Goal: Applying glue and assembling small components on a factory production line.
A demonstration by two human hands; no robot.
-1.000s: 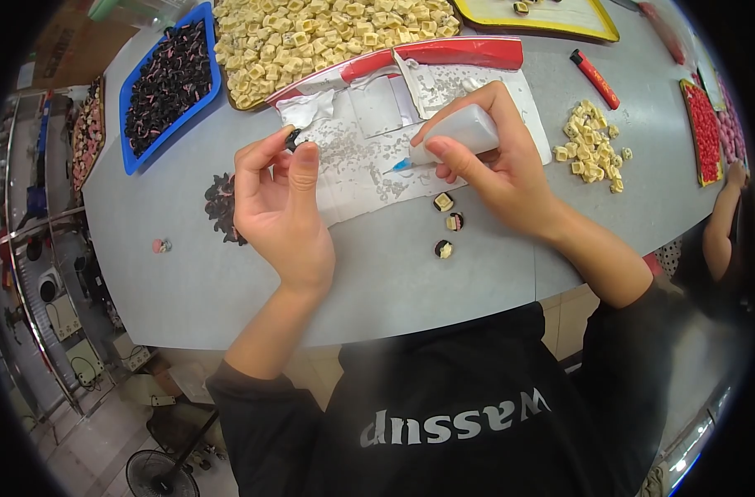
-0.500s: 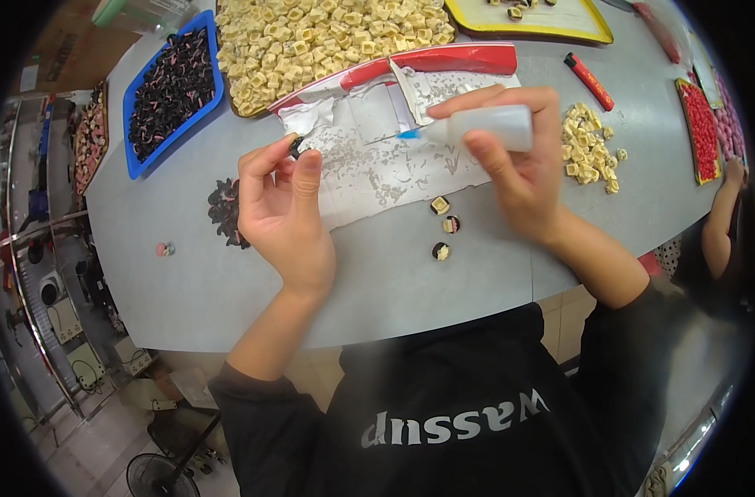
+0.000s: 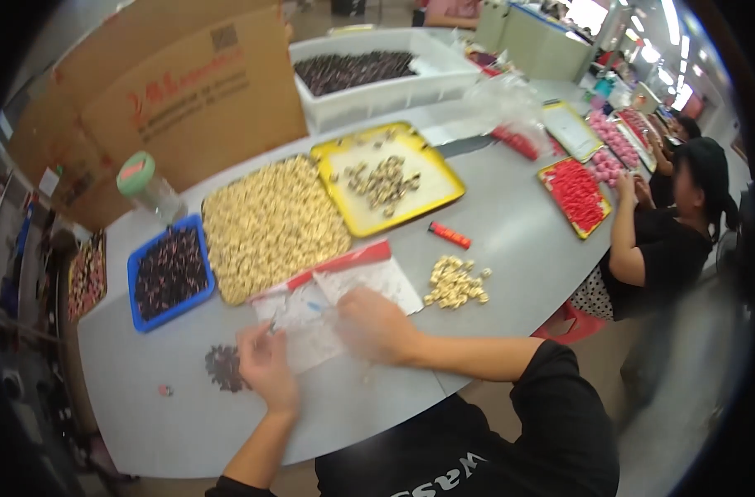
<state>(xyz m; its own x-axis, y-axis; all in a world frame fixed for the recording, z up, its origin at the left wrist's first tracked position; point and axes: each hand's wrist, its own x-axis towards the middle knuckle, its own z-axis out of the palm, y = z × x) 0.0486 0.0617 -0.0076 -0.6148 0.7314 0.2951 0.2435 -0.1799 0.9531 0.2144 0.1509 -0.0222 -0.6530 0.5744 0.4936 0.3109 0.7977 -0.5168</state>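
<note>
My left hand [image 3: 268, 369] pinches a small black piece [image 3: 271, 328] between thumb and fingertips, above the white paper sheet [image 3: 318, 346]. My right hand [image 3: 379, 325], smeared by motion, is closed round a squeeze bottle. Only the bottle's blue tip [image 3: 314, 306] shows clearly, pointing toward the left hand; most of its pale body is hidden by the fingers. Beside my left hand lies a loose heap of black pieces [image 3: 223, 367]. A small pile of cream pieces [image 3: 455, 283] lies to the right of the paper.
Behind the paper are a tray of cream pieces [image 3: 274, 228], a blue tray [image 3: 132, 288] of black pieces and a yellow-rimmed tray [image 3: 454, 192]. A red stick-shaped thing [image 3: 450, 234], a green-lidded jar [image 3: 155, 199] and a cardboard box [image 3: 187, 91] stand farther off. A co-worker [image 3: 667, 232] sits at right.
The view has tilted up, bringing in the box, a white bin and people. My left hand keeps its black piece. My right hand still grips the bottle, now turned so its body is mostly covered.
</note>
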